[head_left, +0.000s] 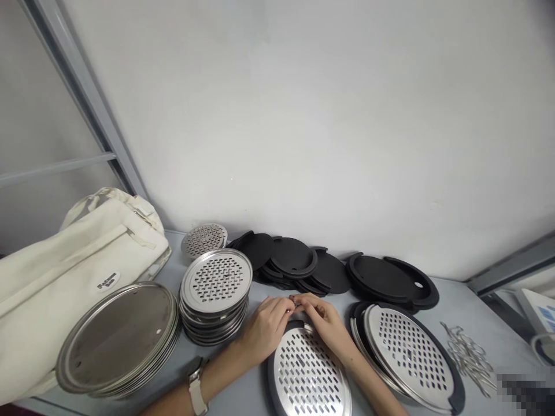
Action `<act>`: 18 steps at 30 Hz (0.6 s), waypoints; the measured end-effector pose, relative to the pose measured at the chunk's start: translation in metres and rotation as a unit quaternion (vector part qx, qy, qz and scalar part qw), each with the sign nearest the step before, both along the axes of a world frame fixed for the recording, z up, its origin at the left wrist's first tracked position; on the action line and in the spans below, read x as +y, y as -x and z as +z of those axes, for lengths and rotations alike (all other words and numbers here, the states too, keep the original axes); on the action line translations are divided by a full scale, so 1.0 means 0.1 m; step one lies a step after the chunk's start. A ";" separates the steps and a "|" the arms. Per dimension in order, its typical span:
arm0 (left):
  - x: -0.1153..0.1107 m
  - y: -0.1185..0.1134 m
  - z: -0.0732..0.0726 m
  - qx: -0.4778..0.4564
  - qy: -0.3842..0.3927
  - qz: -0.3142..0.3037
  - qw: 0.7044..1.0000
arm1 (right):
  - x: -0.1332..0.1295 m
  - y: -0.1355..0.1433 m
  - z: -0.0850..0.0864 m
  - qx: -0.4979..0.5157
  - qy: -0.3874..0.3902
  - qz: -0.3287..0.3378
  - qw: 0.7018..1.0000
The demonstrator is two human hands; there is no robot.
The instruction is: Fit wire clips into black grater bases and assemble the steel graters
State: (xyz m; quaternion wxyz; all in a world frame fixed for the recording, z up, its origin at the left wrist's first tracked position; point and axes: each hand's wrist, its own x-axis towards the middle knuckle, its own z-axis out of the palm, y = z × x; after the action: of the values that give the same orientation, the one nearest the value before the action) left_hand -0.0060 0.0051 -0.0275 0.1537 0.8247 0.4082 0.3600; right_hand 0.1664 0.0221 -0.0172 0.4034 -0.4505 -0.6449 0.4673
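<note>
My left hand (pixel 267 325) and my right hand (pixel 321 318) meet at the top edge of a round perforated metal disc (pixel 309 375) with a black rim. The fingertips of both hands are pinched together around a small metal piece (pixel 295 301), mostly hidden by the fingers. A watch with a light strap (pixel 197 390) is on my left wrist. The disc lies on the grey table below my hands. Left of my left hand stands a stack of perforated metal discs (pixel 217 282). Right of my right forearm, more perforated discs (pixel 411 349) lie in black holders.
Plain metal plates (pixel 119 335) are stacked at the left beside a cream bag (pixel 78 271). Black round pieces (pixel 295 257) line the wall, with larger black holders (pixel 381 280) farther right. Metal hooks (pixel 467 353) lie at the right. A small perforated disc (pixel 203 240) sits at the back.
</note>
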 end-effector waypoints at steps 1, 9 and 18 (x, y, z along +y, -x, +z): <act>0.00 0.00 0.00 0.003 -0.002 -0.001 1.000 | 0.01 0.00 -0.01 0.008 0.014 -0.004 1.000; 0.00 0.00 0.03 0.014 -0.015 0.003 1.000 | -0.04 0.04 0.09 0.051 0.118 -0.047 0.991; 0.02 0.00 0.01 0.019 -0.022 0.015 0.999 | -0.07 0.04 0.12 0.088 0.156 -0.077 0.981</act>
State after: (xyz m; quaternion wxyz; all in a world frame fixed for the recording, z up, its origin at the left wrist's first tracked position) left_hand -0.0064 0.0070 -0.0262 0.1225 0.8285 0.4154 0.3551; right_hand 0.1621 0.0151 -0.0055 0.4186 -0.5132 -0.4892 0.5674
